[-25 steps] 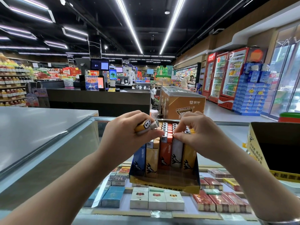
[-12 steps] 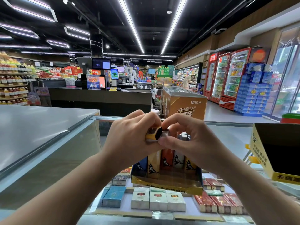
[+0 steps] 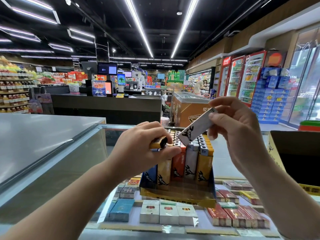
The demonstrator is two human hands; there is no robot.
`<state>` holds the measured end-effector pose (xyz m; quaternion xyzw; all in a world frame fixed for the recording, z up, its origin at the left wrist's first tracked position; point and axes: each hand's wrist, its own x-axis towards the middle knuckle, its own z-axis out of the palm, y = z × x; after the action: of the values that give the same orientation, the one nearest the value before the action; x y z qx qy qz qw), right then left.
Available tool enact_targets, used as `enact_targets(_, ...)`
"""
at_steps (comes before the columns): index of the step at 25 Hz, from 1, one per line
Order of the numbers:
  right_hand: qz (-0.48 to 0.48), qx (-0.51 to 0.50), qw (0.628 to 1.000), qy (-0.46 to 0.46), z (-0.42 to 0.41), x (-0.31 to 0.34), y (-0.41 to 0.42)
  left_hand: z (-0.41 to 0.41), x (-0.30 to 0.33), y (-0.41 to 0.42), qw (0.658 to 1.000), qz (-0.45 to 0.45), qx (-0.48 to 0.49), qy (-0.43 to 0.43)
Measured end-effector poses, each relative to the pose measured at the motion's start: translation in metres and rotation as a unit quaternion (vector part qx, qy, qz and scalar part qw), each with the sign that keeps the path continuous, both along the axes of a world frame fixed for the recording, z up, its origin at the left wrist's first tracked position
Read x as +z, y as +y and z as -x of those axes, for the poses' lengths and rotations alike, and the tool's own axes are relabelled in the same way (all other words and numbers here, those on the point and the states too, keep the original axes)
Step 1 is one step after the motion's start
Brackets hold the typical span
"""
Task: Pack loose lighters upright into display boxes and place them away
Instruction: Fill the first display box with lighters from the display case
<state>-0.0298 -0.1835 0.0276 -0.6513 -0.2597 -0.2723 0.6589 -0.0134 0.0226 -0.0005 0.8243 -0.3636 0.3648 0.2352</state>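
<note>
Supermarket aisles and drink fridges [image 3: 242, 77] lie beyond a glass counter [image 3: 225, 170], where a display box [image 3: 176, 196] of upright lighters [image 3: 190, 161] stands. Left hand [image 3: 142, 149] curls its fingers round a yellow lighter [image 3: 158, 142] just over the box. Right hand [image 3: 237, 132] pinches a white lighter [image 3: 195, 129], tilted, above the rows.
</note>
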Motion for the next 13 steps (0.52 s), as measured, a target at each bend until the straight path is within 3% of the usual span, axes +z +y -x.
enact_targets(2,0.021,-0.017,1.0,-0.015,0.0,0.001,-0.002,-0.001,0.0,0.001,1.0,-0.021,-0.001,0.001)
enact_targets(5,0.141,-0.037,0.988,-0.054,0.002,-0.001,0.0,-0.003,0.0,0.003,0.999,-0.029,-0.006,0.014)
enact_targets(9,0.327,-0.094,0.934,-0.106,0.003,-0.008,0.007,-0.006,-0.001,0.004,0.998,0.013,-0.037,0.054)
enact_targets(13,0.413,-0.135,0.897,-0.074,-0.001,-0.01,0.006,-0.006,-0.003,0.002,0.994,0.047,-0.06,0.077)
